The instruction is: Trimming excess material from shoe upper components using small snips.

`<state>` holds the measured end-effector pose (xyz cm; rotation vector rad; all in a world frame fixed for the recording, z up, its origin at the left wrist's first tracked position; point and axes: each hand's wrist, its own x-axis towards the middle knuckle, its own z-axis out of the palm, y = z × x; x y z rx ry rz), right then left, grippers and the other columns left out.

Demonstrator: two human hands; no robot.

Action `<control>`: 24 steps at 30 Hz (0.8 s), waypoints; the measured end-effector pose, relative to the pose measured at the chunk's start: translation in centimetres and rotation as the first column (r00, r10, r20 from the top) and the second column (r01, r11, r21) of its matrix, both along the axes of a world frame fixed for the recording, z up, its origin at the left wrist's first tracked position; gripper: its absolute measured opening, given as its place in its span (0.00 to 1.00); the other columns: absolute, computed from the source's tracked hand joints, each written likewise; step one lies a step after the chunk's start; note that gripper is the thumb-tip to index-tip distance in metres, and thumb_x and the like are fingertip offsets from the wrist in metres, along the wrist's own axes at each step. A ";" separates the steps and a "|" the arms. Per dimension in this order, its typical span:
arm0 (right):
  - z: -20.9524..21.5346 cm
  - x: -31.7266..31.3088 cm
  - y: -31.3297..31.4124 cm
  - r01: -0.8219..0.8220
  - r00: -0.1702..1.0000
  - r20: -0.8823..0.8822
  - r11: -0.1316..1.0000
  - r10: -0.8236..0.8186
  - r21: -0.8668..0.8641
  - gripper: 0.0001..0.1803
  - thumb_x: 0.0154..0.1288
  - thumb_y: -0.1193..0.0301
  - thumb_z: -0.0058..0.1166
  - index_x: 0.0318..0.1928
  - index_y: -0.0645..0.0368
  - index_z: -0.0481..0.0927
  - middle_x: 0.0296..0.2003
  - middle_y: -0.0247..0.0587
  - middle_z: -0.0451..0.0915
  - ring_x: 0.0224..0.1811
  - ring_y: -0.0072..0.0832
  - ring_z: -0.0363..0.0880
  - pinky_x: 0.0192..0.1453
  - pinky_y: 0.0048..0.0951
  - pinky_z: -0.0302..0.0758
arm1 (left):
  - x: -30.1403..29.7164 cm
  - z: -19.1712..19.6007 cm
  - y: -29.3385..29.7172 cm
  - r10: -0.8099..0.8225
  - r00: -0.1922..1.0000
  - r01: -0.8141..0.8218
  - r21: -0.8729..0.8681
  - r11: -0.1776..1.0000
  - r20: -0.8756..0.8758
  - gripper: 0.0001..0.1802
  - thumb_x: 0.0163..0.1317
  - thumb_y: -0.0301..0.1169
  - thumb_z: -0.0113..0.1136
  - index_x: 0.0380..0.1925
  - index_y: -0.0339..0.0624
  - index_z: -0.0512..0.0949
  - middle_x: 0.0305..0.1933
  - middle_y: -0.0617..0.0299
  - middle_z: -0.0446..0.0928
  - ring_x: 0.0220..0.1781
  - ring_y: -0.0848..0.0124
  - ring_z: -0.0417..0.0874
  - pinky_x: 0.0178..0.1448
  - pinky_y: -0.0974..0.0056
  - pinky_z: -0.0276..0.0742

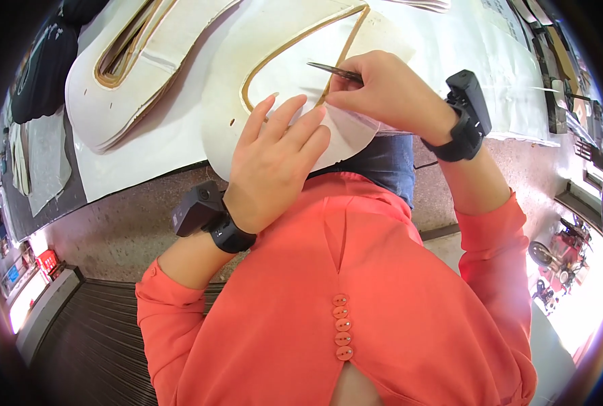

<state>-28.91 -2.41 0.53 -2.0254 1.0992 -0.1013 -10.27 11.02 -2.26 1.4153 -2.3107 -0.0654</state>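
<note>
A flat off-white piece [220, 135], curved like a shoe upper, lies before me at the table's near edge. Tan edging [261, 62] runs around its V-shaped opening. My left hand [277, 159] rests on its lower part, fingers stretched out and holding nothing. Closed around a slim dark pointed tool [332, 69] is my right hand [389, 91]; the tool's tip points left over the opening. Whether it is tweezers or small snips is unclear. My right thumb and fingertips are at the right strip of the edging, partly hiding it.
Left of the piece lies a stack of similar off-white pieces [85, 101] on the white table cover [139, 159]. A black bundle [44, 74] and a clear plastic sheet [50, 162] are at the far left. Black devices [203, 206] are strapped to both wrists.
</note>
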 end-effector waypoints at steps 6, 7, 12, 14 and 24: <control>0.5 -0.4 -2.0 -0.159 0.987 0.019 0.986 0.160 -0.045 0.12 0.61 0.67 0.63 0.35 0.67 0.83 0.25 0.41 0.81 0.28 0.26 0.77 0.39 0.29 0.75 | 0.5 -0.2 -0.1 -0.028 1.000 0.028 -0.014 1.000 -0.006 0.09 0.62 0.26 0.64 0.43 0.46 0.80 0.59 0.67 0.81 0.66 0.61 0.78 0.74 0.48 0.68; 0.3 0.1 -1.8 -0.146 0.986 0.074 0.987 0.151 -0.069 0.13 0.59 0.66 0.62 0.34 0.66 0.84 0.24 0.46 0.81 0.27 0.33 0.79 0.38 0.32 0.76 | 0.4 -0.2 -0.2 -0.032 0.999 0.032 -0.022 0.999 -0.006 0.09 0.62 0.26 0.65 0.43 0.46 0.80 0.58 0.67 0.82 0.66 0.61 0.78 0.74 0.48 0.68; 0.4 1.1 -1.6 -0.118 0.986 0.126 0.991 0.108 0.068 0.13 0.55 0.64 0.62 0.31 0.63 0.85 0.23 0.48 0.82 0.26 0.36 0.81 0.35 0.34 0.77 | -0.1 0.0 -0.8 -0.027 1.000 0.028 -0.041 0.999 0.012 0.10 0.61 0.26 0.65 0.43 0.46 0.80 0.54 0.67 0.82 0.64 0.63 0.79 0.72 0.49 0.69; 0.4 0.6 -2.2 -0.091 0.992 0.096 0.993 0.084 0.070 0.14 0.54 0.63 0.62 0.31 0.62 0.86 0.24 0.47 0.83 0.27 0.35 0.82 0.35 0.34 0.77 | -0.1 0.1 -0.9 -0.038 0.999 0.038 -0.042 0.998 0.007 0.10 0.61 0.26 0.65 0.43 0.46 0.80 0.52 0.67 0.82 0.62 0.63 0.79 0.71 0.49 0.70; 0.1 0.4 -2.5 -0.076 0.997 -0.037 0.997 0.075 -0.029 0.15 0.54 0.62 0.62 0.32 0.63 0.87 0.24 0.48 0.84 0.27 0.38 0.83 0.37 0.34 0.79 | -0.8 -0.8 -1.1 0.001 0.999 -0.003 -0.065 0.998 -0.033 0.12 0.60 0.26 0.65 0.45 0.45 0.79 0.57 0.65 0.80 0.64 0.61 0.78 0.71 0.49 0.70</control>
